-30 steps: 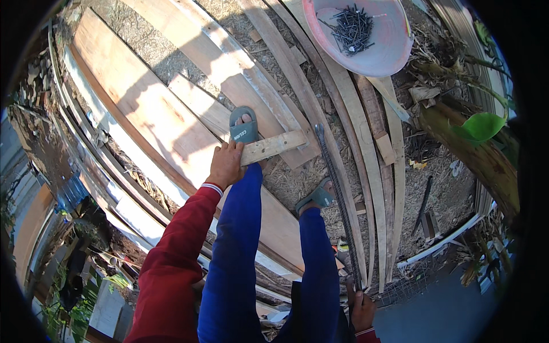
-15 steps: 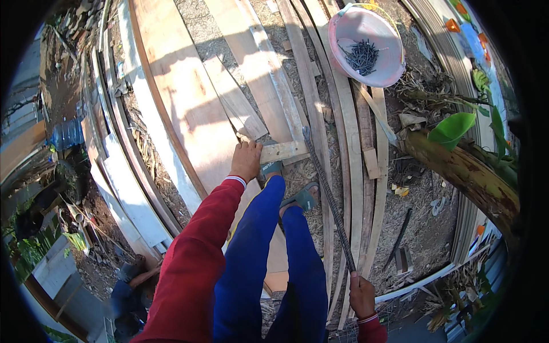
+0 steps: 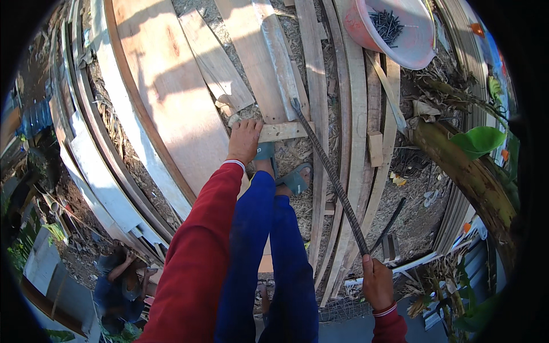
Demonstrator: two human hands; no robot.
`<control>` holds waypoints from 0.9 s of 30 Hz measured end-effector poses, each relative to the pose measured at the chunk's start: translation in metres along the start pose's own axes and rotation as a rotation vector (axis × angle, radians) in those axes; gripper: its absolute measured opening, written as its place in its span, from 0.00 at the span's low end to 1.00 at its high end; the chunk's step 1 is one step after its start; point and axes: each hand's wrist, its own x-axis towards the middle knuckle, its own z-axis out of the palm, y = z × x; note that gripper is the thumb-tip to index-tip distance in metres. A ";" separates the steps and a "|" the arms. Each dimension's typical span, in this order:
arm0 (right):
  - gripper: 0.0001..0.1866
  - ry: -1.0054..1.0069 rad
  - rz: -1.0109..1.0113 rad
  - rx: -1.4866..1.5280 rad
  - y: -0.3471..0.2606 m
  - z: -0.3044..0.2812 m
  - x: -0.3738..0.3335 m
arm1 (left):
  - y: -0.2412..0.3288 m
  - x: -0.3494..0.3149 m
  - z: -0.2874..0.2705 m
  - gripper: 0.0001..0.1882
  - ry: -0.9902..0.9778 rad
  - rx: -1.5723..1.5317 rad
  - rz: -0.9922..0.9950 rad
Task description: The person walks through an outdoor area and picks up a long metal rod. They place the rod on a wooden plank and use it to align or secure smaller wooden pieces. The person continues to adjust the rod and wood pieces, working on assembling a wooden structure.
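Observation:
My left hand [image 3: 245, 139] grips the left end of a short wooden board [image 3: 283, 131], its fingers curled over the top edge. My right hand [image 3: 377, 283], lower right, is closed round the near end of a long, dark, ribbed metal pry bar [image 3: 331, 171]. The bar slants away to the upper left. Its forked tip lies just beyond the short board, by the end of a pale, white-stained plank [image 3: 278, 63]. The bar's shaft passes at the board's right end; whether they touch, I cannot tell. My sandalled feet [image 3: 296, 179] stand just below the board.
Long planks [image 3: 353, 143] lie lengthwise on the ground to the right, wide panels [image 3: 154, 74] to the left. A pink bucket [image 3: 420, 48] holds several nails. A thick plant stem [image 3: 457, 146] leans at the right. Another person [image 3: 120, 286] is low at the lower left.
The bar's tip has moved from beside the short board's right end to a little beyond it. My left hand keeps its hold on the board. The whole view has shifted.

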 end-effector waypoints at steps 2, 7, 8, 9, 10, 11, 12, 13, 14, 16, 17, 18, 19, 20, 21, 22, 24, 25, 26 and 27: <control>0.28 -0.004 0.015 -0.019 -0.009 -0.004 -0.002 | -0.004 -0.003 0.001 0.27 0.016 -0.042 -0.025; 0.28 -0.022 0.078 -0.030 -0.024 -0.002 -0.009 | -0.013 -0.014 -0.002 0.30 -0.036 -0.063 -0.051; 0.28 -0.026 0.079 0.018 -0.025 0.002 -0.010 | -0.015 -0.015 -0.004 0.30 -0.058 -0.059 -0.050; 0.28 -0.023 0.087 0.051 -0.026 0.006 -0.010 | -0.017 -0.015 -0.006 0.30 -0.074 -0.051 -0.052; 0.28 -0.031 0.108 0.079 -0.026 0.011 -0.010 | -0.019 -0.016 -0.008 0.30 -0.073 -0.057 -0.058; 0.28 -0.027 0.097 0.126 -0.025 0.017 -0.010 | -0.020 -0.016 -0.010 0.30 -0.075 -0.063 -0.062; 0.28 -0.028 0.098 0.164 -0.024 0.023 -0.009 | -0.021 -0.015 -0.011 0.30 -0.084 -0.060 -0.076; 0.28 -0.029 0.102 0.203 -0.021 0.031 -0.009 | -0.022 -0.015 -0.011 0.30 -0.073 -0.071 -0.066; 0.28 -0.019 0.088 0.244 -0.017 0.041 -0.009 | -0.023 -0.014 -0.011 0.30 -0.069 -0.070 -0.064; 0.28 0.015 0.069 0.228 -0.007 0.067 -0.006 | -0.025 -0.012 -0.009 0.28 -0.061 -0.070 -0.056; 0.28 0.041 0.024 0.227 -0.001 0.083 -0.002 | -0.025 -0.012 -0.007 0.26 -0.056 -0.071 -0.051; 0.27 0.093 -0.011 0.196 0.006 0.101 0.003 | -0.026 -0.011 -0.005 0.25 -0.037 -0.075 -0.039; 0.26 0.077 0.034 0.183 0.015 0.120 0.010 | -0.028 -0.011 -0.002 0.27 -0.047 -0.073 -0.036; 0.25 0.099 0.038 0.184 0.024 0.141 0.018 | -0.029 -0.010 0.001 0.30 -0.045 -0.077 -0.024; 0.25 0.120 0.055 0.179 0.035 0.162 0.028 | -0.030 -0.009 0.004 0.32 -0.081 -0.070 -0.026; 0.25 0.154 0.027 0.172 0.047 0.183 0.042 | -0.032 -0.008 0.007 0.33 -0.068 -0.071 -0.013; 0.25 0.197 0.044 0.136 0.073 0.222 0.062 | -0.035 -0.007 0.012 0.35 -0.167 -0.069 -0.011; 0.24 0.213 0.053 0.044 0.087 0.241 0.075 | -0.037 -0.006 0.014 0.35 -0.140 -0.031 -0.012; 0.24 0.262 -0.009 0.081 0.100 0.260 0.089 | -0.038 -0.006 0.017 0.36 -0.153 -0.009 -0.008; 0.24 0.302 -0.026 0.108 0.112 0.281 0.100 | -0.040 -0.006 0.019 0.36 -0.186 0.010 -0.005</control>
